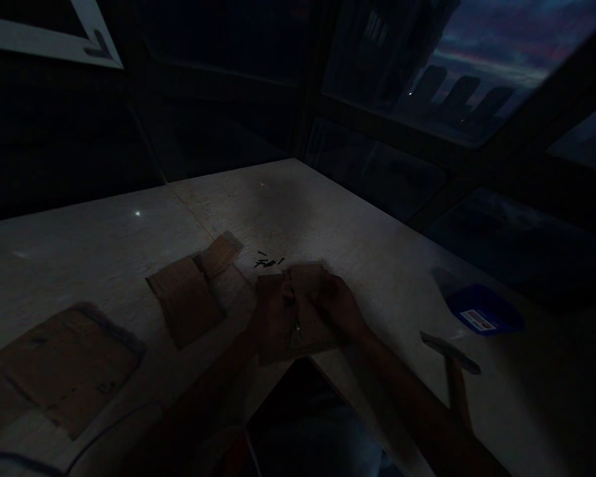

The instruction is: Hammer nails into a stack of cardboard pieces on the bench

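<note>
The light is very dim. My left hand and my right hand are closed on a small piece of cardboard near the table's front corner. Fingertips are partly lost in shadow. Beneath the hands lies a larger cardboard sheet with rows of small dark dots along its near part. Some thin shiny bits show on that sheet between my wrists, too small to name. Just beyond the hands, several dark nails or screws are scattered on the table.
On the left lie a folded cardboard piece, a smaller strip and a large cardboard sheet. A cable runs near the front left. At right are a hammer and a blue plastic container. Dark windows border the table.
</note>
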Demonstrator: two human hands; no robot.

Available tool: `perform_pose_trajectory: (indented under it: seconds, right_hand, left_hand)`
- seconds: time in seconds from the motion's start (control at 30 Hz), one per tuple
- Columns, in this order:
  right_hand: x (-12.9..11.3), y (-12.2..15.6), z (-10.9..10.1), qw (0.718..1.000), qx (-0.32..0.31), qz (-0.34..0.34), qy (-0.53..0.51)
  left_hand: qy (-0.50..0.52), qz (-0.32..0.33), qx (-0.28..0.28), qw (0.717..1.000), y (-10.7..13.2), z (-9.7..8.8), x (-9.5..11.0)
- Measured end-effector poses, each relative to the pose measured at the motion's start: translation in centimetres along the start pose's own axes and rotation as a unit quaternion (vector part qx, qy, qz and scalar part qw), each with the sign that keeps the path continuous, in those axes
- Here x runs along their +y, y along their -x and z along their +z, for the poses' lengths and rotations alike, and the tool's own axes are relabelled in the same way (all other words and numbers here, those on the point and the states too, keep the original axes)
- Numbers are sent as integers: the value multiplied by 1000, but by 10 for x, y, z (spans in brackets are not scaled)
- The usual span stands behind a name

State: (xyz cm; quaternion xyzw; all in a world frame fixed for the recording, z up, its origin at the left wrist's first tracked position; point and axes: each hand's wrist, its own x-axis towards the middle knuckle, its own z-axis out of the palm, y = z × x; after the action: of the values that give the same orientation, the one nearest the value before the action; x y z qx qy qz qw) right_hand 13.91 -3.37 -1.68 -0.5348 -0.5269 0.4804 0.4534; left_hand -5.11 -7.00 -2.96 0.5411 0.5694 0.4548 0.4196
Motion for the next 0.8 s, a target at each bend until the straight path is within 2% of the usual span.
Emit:
perform_pose_trajectory:
  seconds: [0.23, 0.37, 0.57, 0.8]
  right_hand:
    - [-2, 0, -2, 997, 37, 39, -60]
    - [-3, 1, -3, 994, 38, 41, -92]
    - [-3, 1, -9, 992, 49, 35, -110]
    - [0, 2, -17, 996, 65, 13, -60]
  left_hand:
    - [86, -56, 40, 994, -2, 8, -3]
    - [165, -91, 42, 981, -3, 10, 0]
    - [224, -153, 26, 962, -4, 5, 12]
    - [193, -136, -42, 971, -5, 4, 15]
